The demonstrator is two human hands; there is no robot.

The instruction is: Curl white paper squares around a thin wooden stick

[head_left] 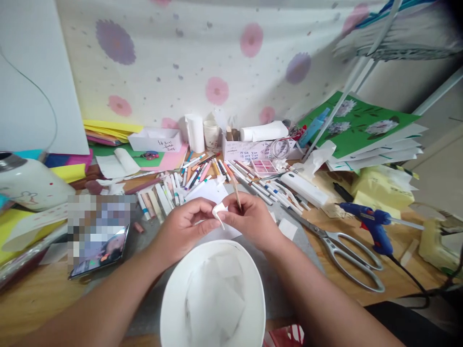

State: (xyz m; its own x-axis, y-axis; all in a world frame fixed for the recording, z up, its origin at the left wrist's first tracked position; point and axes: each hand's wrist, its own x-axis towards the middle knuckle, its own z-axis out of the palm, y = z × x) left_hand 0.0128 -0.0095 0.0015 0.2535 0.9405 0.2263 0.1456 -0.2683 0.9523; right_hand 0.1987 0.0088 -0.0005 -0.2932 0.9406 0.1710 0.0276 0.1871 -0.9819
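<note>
My left hand [191, 222] and my right hand [249, 218] meet over the middle of the desk. Between the fingertips of both is a small folded piece of white paper [219, 209]. A thin wooden stick [237, 193] also sticks up from the fingers of my right hand. Below the hands stands a white bowl-like container [213, 294] with pale paper pieces inside. White paper sheets [208, 193] lie on the grey mat behind and under the hands.
Several markers [198, 171] lie scattered beyond the hands. To the left a phone [103, 241] leans, lit up. Large scissors [347, 255] and a blue glue gun [376, 224] with a cord lie at the right. White boxes [155, 140] line the back near the floral curtain.
</note>
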